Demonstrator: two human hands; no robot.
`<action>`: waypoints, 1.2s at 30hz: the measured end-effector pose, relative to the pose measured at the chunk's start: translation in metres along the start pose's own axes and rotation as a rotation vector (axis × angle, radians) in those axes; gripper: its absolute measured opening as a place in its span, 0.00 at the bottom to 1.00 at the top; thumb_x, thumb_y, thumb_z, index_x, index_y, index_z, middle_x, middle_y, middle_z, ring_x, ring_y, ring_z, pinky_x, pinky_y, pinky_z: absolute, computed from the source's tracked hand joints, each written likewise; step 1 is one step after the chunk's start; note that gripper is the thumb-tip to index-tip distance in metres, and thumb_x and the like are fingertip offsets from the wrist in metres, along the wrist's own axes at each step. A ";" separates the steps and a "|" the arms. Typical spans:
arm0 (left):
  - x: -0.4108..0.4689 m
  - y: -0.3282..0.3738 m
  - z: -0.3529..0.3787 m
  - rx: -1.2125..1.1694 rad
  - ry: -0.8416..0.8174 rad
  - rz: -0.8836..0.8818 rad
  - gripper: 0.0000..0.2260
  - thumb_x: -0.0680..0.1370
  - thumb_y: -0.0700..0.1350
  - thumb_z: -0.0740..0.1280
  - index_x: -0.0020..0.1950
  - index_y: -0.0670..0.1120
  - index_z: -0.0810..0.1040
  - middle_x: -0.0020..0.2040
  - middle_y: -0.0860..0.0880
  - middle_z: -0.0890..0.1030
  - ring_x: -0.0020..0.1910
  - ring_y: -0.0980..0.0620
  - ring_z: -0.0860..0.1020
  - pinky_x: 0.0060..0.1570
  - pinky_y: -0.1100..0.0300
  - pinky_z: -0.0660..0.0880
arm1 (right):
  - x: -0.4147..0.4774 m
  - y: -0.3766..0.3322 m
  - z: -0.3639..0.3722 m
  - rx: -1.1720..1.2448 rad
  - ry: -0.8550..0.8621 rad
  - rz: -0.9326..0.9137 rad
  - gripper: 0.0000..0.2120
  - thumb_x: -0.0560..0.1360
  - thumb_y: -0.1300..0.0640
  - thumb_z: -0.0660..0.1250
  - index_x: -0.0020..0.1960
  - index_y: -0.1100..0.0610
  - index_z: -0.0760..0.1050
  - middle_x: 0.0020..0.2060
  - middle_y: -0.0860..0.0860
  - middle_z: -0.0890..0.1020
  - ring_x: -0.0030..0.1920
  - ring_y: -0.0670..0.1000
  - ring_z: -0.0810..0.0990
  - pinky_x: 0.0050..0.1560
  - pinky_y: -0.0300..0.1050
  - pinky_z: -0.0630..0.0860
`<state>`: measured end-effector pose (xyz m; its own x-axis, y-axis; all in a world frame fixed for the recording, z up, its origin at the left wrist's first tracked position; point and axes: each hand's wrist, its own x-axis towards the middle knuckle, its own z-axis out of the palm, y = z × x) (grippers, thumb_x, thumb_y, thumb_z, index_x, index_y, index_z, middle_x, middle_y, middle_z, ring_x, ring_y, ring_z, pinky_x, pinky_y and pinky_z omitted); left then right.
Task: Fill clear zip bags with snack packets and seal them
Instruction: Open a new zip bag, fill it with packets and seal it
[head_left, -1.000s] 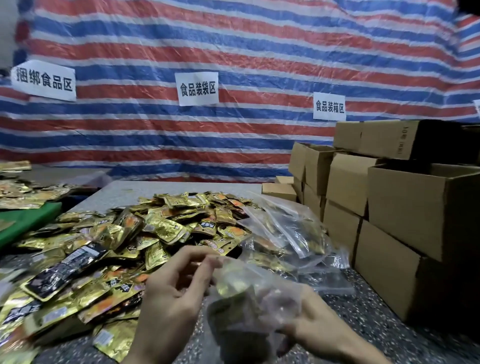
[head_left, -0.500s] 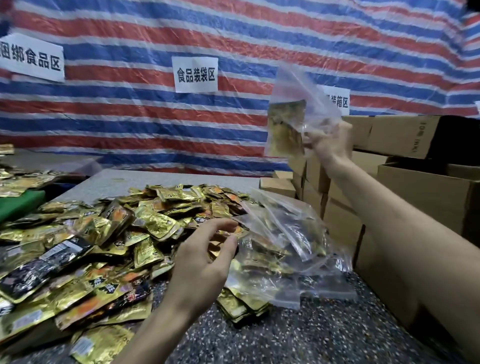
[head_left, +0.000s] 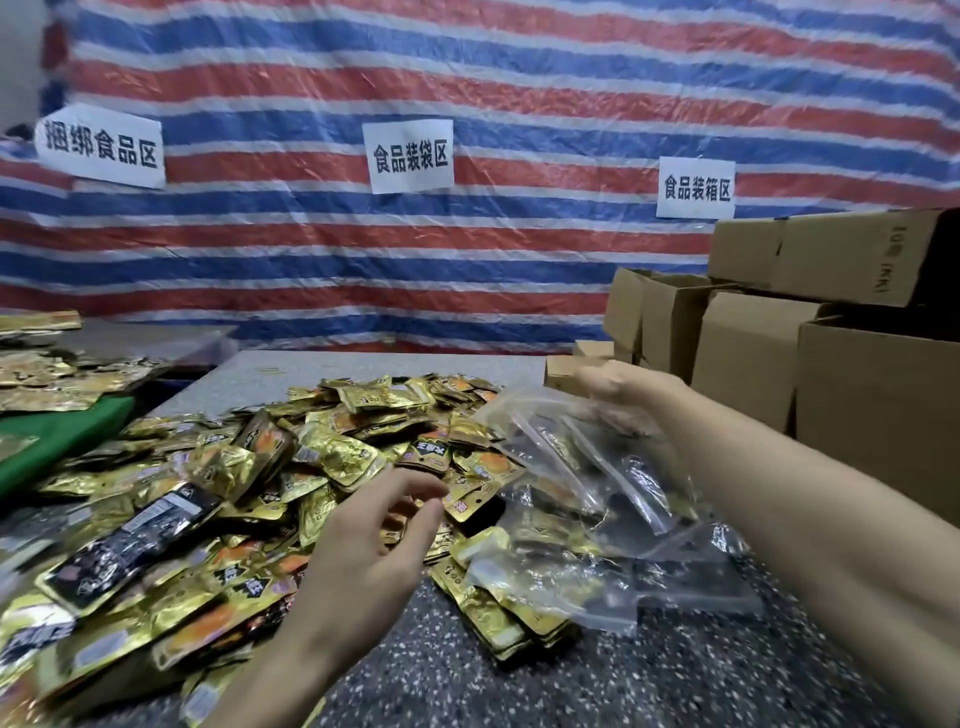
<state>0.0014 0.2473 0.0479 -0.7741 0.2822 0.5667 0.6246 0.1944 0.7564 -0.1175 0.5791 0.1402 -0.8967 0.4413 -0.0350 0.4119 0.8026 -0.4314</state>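
Hands – two: left hand (head_left: 371, 540) spread empty over snack packets (head_left: 332, 452), right hand (head_left: 623, 395) pinching clear zip bags (head_left: 587, 467).

Snack packets (head_left: 332, 457): metallised foil, gold, glossy and crinkled, throwing bright highlights; a few faces printed black or orange, equally shiny. Zip bags (head_left: 597, 467): thin clear plastic film, smooth, wrinkled, with light glare along folds and seal strips. Table (head_left: 571, 686): hard speckled surface, dark grey with pale flecks, stone-like, low sheen. Cartons (head_left: 878, 395): plain brown corrugated cardboard, matt, dull. Backdrop (head_left: 467, 78): woven plastic tarpaulin, red, blue and white stripes, creased, faint sheen. Labels (head_left: 410, 156): white paper, matt, black print. Green board (head_left: 62, 441): smooth, matt
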 end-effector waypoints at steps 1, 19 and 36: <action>-0.005 -0.004 -0.003 0.003 -0.002 -0.026 0.06 0.79 0.45 0.68 0.50 0.57 0.80 0.48 0.65 0.80 0.49 0.63 0.78 0.40 0.69 0.74 | -0.005 -0.001 -0.004 -0.046 0.034 -0.002 0.27 0.80 0.47 0.52 0.75 0.58 0.64 0.74 0.61 0.67 0.72 0.62 0.66 0.72 0.59 0.62; -0.086 -0.069 -0.081 0.339 0.205 -0.309 0.07 0.80 0.45 0.68 0.56 0.55 0.80 0.53 0.60 0.79 0.52 0.61 0.77 0.54 0.55 0.77 | -0.184 -0.062 0.248 0.459 0.160 -0.704 0.05 0.78 0.56 0.68 0.49 0.47 0.74 0.44 0.43 0.78 0.42 0.39 0.76 0.40 0.33 0.72; -0.107 -0.136 -0.245 1.235 0.352 -0.907 0.12 0.78 0.42 0.65 0.35 0.44 0.74 0.38 0.44 0.81 0.40 0.42 0.78 0.42 0.55 0.73 | -0.189 -0.038 0.257 0.952 -0.028 -0.614 0.10 0.77 0.67 0.67 0.46 0.52 0.80 0.37 0.49 0.80 0.34 0.42 0.77 0.34 0.37 0.76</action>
<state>-0.0262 -0.0394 -0.0352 -0.7976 -0.5405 0.2677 -0.4846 0.8385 0.2492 -0.0059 0.3618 -0.0687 -0.9130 0.0592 0.4037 -0.3790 0.2433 -0.8928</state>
